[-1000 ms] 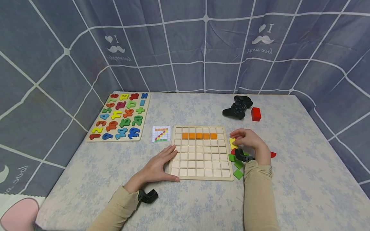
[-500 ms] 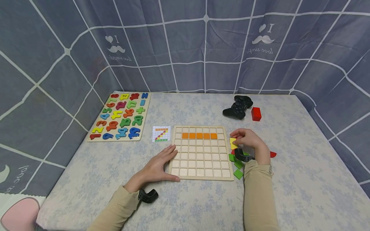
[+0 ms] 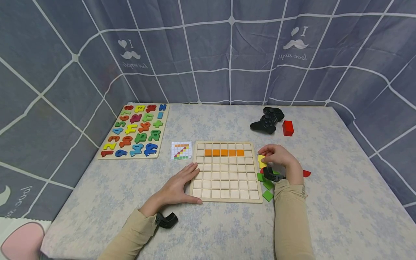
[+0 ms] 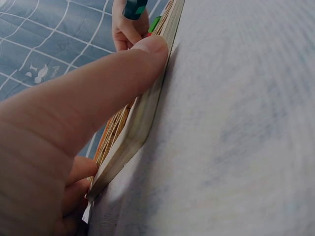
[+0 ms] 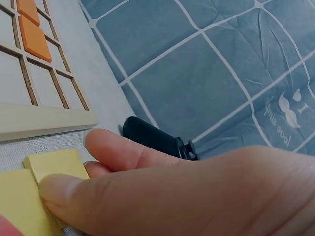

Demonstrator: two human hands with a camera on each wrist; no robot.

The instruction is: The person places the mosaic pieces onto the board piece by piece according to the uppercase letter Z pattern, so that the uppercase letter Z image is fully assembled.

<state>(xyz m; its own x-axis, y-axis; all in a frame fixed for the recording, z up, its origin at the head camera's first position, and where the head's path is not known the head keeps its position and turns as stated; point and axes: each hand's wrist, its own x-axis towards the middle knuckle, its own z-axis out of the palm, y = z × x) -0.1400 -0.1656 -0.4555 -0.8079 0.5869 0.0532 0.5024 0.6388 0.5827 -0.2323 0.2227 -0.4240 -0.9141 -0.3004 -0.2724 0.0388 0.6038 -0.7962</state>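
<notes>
A wooden grid board (image 3: 225, 195) lies in the middle of the table, with a row of orange square tiles (image 3: 224, 152) near its far side. My left hand (image 3: 175, 186) rests at its left near corner, thumb along the near edge and fingers spread on the left edge. To the right of the board, my right hand (image 3: 277, 157) pinches a yellow square tile (image 5: 61, 160) between thumb and fingers, low over the table. Another yellow tile (image 5: 22, 201) lies against it. Several green tiles (image 3: 268, 196) sit below that hand; red pieces partly hide under it.
A small card with a coloured grid pattern (image 3: 181, 151) lies left of the board. A number puzzle board (image 3: 133, 131) stands at the back left. Behind my right hand are a black game controller (image 3: 268, 121) and a red block (image 3: 287, 128). A red piece (image 3: 307, 173) lies right of my wrist.
Almost nothing differs. Both hands keep their places, and the right fingers stay at the yellow tiles; the tiles and board have not visibly moved.
</notes>
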